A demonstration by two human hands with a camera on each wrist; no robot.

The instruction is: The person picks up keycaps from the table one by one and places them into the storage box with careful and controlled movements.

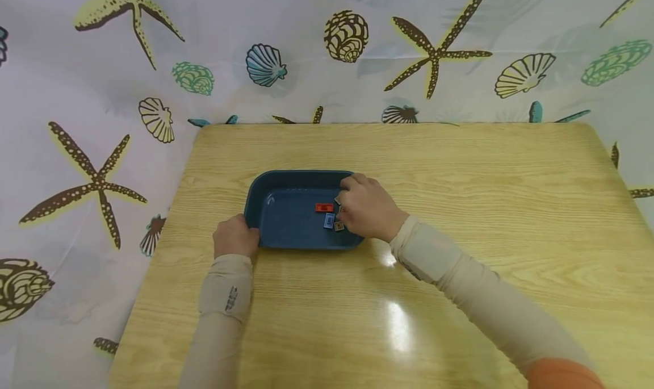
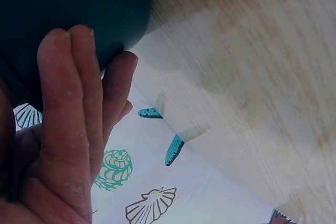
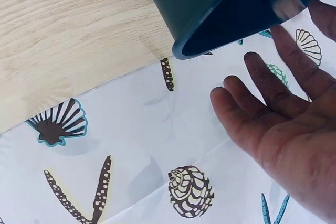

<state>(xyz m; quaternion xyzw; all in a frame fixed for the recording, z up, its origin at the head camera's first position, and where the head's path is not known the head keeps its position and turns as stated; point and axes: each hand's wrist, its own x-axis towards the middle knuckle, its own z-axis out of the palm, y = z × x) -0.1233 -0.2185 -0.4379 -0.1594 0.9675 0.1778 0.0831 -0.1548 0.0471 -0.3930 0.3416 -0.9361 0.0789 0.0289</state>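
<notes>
A dark blue plastic tray (image 1: 291,221) sits on the left part of the table. My left hand (image 1: 235,236) grips its left wall, fingers (image 2: 63,93) along the outside and thumb at the rim. My right hand (image 1: 370,207) is over the tray's right end, its fingers (image 3: 262,77) loosely extended beside the rim with nothing seen between them. Inside the tray lie a small red rectangular piece (image 1: 324,208), a light blue piece (image 1: 329,221) with dark marks and a tan square piece (image 1: 339,226). More tan pieces are partly hidden by the right hand.
The light wood table (image 1: 485,207) extends to the right of the tray and toward me. Behind it and at its left hangs a white cloth (image 1: 306,14) printed with shells and starfish.
</notes>
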